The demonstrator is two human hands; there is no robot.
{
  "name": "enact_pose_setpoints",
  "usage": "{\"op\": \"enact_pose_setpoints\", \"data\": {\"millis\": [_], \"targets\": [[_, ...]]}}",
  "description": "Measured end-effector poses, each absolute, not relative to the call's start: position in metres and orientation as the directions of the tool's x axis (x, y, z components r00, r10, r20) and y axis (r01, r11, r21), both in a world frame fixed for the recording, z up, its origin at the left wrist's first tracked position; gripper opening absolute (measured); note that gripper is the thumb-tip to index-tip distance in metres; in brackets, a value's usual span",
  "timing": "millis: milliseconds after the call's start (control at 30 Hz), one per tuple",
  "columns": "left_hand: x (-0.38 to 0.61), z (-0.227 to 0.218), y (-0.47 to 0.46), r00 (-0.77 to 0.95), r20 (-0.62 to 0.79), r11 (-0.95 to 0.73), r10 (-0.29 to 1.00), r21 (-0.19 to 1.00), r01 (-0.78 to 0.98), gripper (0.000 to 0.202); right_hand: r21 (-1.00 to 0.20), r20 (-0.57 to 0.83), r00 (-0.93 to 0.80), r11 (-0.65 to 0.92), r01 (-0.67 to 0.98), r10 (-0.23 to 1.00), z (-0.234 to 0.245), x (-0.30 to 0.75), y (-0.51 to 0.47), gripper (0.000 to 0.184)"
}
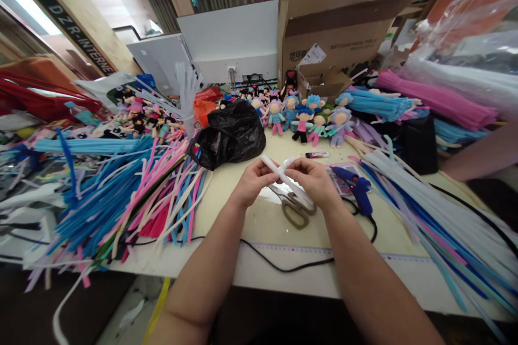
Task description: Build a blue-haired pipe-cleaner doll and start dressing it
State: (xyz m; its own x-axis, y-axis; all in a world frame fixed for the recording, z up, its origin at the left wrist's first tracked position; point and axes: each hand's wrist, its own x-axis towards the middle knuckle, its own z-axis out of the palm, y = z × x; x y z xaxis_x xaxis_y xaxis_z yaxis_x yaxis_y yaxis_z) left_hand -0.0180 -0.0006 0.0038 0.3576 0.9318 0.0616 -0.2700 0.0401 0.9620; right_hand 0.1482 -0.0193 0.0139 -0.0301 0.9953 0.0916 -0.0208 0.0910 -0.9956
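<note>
Both my hands meet over the middle of the table [259, 221] and grip one white pipe cleaner [278, 170]. My left hand [254, 180] is closed on its upper left end. My right hand [313, 180] is closed round the lower part, fingers curled over it. The stem runs slantwise between the two hands. Just below the hands lies a pair of scissors [295, 209] flat on the table. A blue glue gun [356, 188] rests to the right of my right hand.
Heaps of blue, pink and white pipe cleaners [121, 194] cover the left side, and more lie on the right [437, 215]. A black plastic bag [230, 135], a row of small dolls [303, 118] and an open cardboard box [340, 38] stand behind. A black cable [283, 267] crosses the front edge.
</note>
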Motion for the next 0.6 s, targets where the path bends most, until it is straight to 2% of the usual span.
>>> {"op": "enact_pose_setpoints", "data": {"millis": [167, 400, 600], "targets": [[-0.015, 0.006, -0.003, 0.341, 0.0, 0.117, 0.94, 0.939, -0.324, 0.035, -0.991, 0.01, -0.12, -0.006, -0.134, 0.993, 0.008, 0.15, -0.015, 0.025], [-0.014, 0.005, -0.003, 0.358, -0.066, 0.194, 0.932, 0.922, -0.336, 0.033, -0.995, 0.014, -0.108, 0.004, -0.098, 0.994, 0.004, 0.15, -0.014, 0.024], [-0.018, 0.003, 0.001, 0.347, -0.048, 0.159, 0.937, 0.941, -0.298, 0.03, -0.994, 0.033, -0.12, 0.02, -0.106, 0.992, 0.002, 0.148, -0.015, 0.023]]}}
